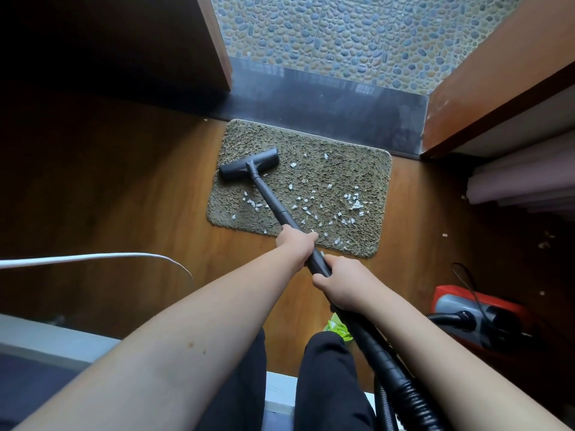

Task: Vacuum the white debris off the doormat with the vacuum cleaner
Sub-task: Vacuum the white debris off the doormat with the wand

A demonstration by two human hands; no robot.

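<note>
Both hands are on the black wand (273, 200) — the left hand (297, 244) grips it higher up toward the mat, fingers wrapped round the tube, and the right hand (343, 286) clasps it just behind, where the ribbed hose (392, 368) begins. The nozzle head (249, 164) sits flat on the far left corner of the doormat (357, 169), angled a little. White debris (354, 205) lies scattered over the middle and near half of the shaggy pile, thickest toward the right — a few flecks sit on the wooden floor (140, 197) too. The red vacuum cleaner body (479, 315) rests on the floor at the right, well apart from the mat. A white cable (93, 258) curves in from the left.
</note>
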